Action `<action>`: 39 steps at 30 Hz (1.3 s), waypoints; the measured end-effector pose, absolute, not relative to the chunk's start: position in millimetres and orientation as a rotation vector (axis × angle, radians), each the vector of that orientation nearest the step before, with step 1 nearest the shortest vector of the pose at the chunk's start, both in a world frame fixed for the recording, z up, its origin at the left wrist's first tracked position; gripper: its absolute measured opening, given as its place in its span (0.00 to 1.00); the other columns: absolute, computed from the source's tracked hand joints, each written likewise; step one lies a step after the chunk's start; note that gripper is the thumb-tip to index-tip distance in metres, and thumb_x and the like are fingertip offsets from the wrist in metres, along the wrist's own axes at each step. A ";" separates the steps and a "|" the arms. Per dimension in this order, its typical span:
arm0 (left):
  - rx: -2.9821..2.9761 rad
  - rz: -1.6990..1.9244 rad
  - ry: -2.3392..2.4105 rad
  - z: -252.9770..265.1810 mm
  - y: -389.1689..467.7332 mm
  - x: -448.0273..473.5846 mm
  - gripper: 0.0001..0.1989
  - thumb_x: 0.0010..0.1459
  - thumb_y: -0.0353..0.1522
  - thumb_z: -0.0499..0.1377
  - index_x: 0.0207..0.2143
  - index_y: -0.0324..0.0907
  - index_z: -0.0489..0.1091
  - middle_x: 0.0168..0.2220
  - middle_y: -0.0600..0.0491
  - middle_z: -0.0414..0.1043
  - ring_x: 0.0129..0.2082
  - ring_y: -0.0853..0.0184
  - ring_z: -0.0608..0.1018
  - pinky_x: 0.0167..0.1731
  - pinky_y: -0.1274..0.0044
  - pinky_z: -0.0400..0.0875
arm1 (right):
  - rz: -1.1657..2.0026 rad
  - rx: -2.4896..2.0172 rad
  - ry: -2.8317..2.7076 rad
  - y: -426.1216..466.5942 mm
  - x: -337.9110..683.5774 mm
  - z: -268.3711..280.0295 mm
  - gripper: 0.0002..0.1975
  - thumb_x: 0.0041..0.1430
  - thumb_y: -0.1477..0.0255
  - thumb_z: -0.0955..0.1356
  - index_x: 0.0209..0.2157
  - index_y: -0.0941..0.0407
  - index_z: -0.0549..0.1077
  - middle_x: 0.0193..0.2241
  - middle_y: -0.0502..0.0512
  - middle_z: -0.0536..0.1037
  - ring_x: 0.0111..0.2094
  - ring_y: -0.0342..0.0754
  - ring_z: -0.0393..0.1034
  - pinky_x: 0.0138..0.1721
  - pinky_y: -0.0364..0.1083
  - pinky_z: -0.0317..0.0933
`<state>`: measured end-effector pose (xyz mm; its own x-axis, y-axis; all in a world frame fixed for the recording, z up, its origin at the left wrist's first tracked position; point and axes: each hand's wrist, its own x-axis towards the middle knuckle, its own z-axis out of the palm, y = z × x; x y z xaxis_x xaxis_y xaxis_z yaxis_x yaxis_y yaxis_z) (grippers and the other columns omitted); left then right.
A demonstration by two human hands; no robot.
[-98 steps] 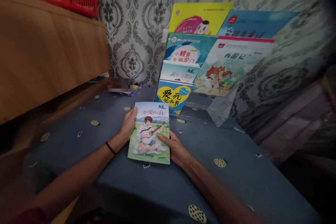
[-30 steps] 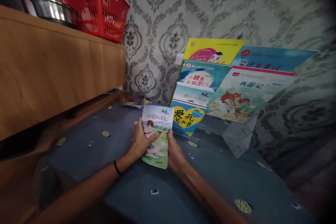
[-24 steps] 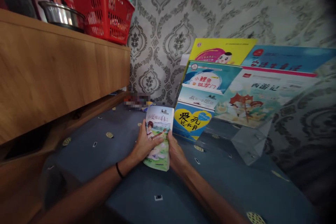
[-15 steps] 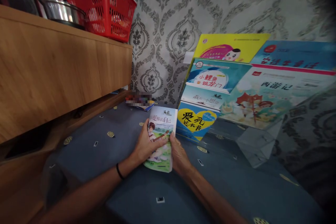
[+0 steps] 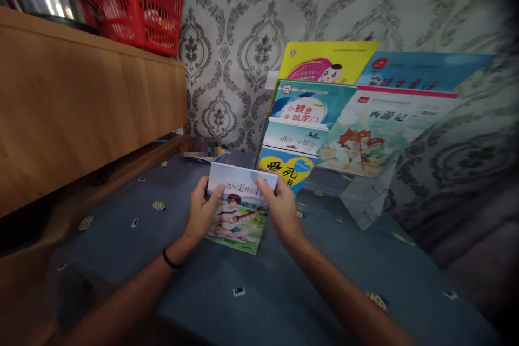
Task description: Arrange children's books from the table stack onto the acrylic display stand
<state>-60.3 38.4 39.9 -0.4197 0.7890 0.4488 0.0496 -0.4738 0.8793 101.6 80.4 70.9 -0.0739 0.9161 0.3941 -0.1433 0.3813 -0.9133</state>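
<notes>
Between my two hands is a thin paperback book (image 5: 237, 216), its cover showing a child playing a guitar on grass. My left hand (image 5: 200, 208) grips its left edge, thumb on the cover. My right hand (image 5: 283, 206) holds the upper right side, with the thumb over part of the title. The fingers behind the book are hidden. Just beyond it, a blue book with a yellow heart (image 5: 286, 168) stands at the front of a clear display rack (image 5: 367, 200), partly covered by my right hand and the held book.
Several picture books, among them a yellow one (image 5: 348, 57) and a pale one (image 5: 377, 135), lean in tiers on the rack. A small pile of books (image 5: 203, 148), partly blurred, lies by the wall. A red basket (image 5: 160, 11) and metal bowl (image 5: 52, 2) sit on the wooden cabinet (image 5: 93, 86).
The book's cover has been turned flatter toward me, and my hands have moved apart to its two sides. My right thumb now lies on the cover. The view has shifted a little right.
</notes>
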 end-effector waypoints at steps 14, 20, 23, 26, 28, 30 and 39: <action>1.407 2.035 1.167 40.8 26.8 -62.4 0.20 0.63 0.41 0.60 0.54 0.46 0.62 0.41 0.51 0.73 0.40 0.63 0.76 0.42 0.73 0.71 | 1.082 -0.724 -1.144 75.1 97.2 85.6 0.14 0.58 0.59 0.68 0.40 0.53 0.76 0.34 0.51 0.78 0.33 0.45 0.70 0.31 0.43 0.63; 2.204 1.966 1.642 61.4 27.0 -76.0 0.18 0.68 0.37 0.55 0.58 0.46 0.67 0.58 0.44 0.65 0.59 0.55 0.68 0.58 0.61 0.65 | 1.304 -0.548 -1.167 60.8 97.8 57.5 0.26 0.55 0.45 0.69 0.38 0.55 0.77 0.34 0.55 0.81 0.38 0.53 0.75 0.37 0.49 0.71; 2.526 1.914 1.825 70.1 26.2 -73.4 0.15 0.69 0.33 0.53 0.55 0.44 0.70 0.62 0.42 0.63 0.66 0.52 0.62 0.62 0.57 0.59 | 1.301 -0.555 -1.279 53.0 101.1 39.9 0.24 0.53 0.50 0.73 0.40 0.55 0.77 0.35 0.53 0.82 0.38 0.52 0.76 0.41 0.50 0.71; 2.772 1.837 1.813 75.7 23.4 -54.9 0.15 0.69 0.30 0.52 0.54 0.42 0.70 0.59 0.41 0.68 0.67 0.53 0.62 0.65 0.54 0.54 | 1.207 -0.585 -1.413 48.6 104.6 27.8 0.19 0.52 0.57 0.75 0.40 0.55 0.78 0.36 0.52 0.83 0.37 0.50 0.76 0.42 0.50 0.71; 2.897 1.806 1.728 78.2 20.7 -38.1 0.15 0.68 0.30 0.52 0.55 0.41 0.70 0.57 0.41 0.70 0.67 0.53 0.62 0.66 0.54 0.52 | 1.161 -0.566 -1.454 48.4 106.4 23.5 0.16 0.52 0.59 0.75 0.38 0.55 0.79 0.34 0.51 0.82 0.35 0.49 0.74 0.39 0.48 0.70; 2.986 1.744 1.646 79.7 18.3 -24.3 0.17 0.68 0.29 0.52 0.56 0.41 0.69 0.57 0.42 0.71 0.68 0.54 0.62 0.66 0.54 0.50 | 1.151 -0.545 -1.485 49.8 107.9 21.7 0.14 0.52 0.60 0.75 0.35 0.55 0.79 0.31 0.50 0.81 0.32 0.47 0.73 0.36 0.46 0.69; 2.655 1.892 1.701 64.5 25.8 -56.9 0.32 0.67 0.39 0.56 0.69 0.37 0.52 0.69 0.35 0.53 0.72 0.51 0.52 0.68 0.54 0.45 | 1.470 -0.481 -1.305 54.1 111.8 22.7 0.21 0.49 0.56 0.77 0.40 0.54 0.80 0.38 0.52 0.84 0.35 0.47 0.77 0.41 0.49 0.72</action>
<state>-56.9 25.8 64.5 0.1095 0.3586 0.9270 0.8837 -0.4620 0.0744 111.8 54.1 22.7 -0.3562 0.8734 0.3322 -0.4331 0.1607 -0.8869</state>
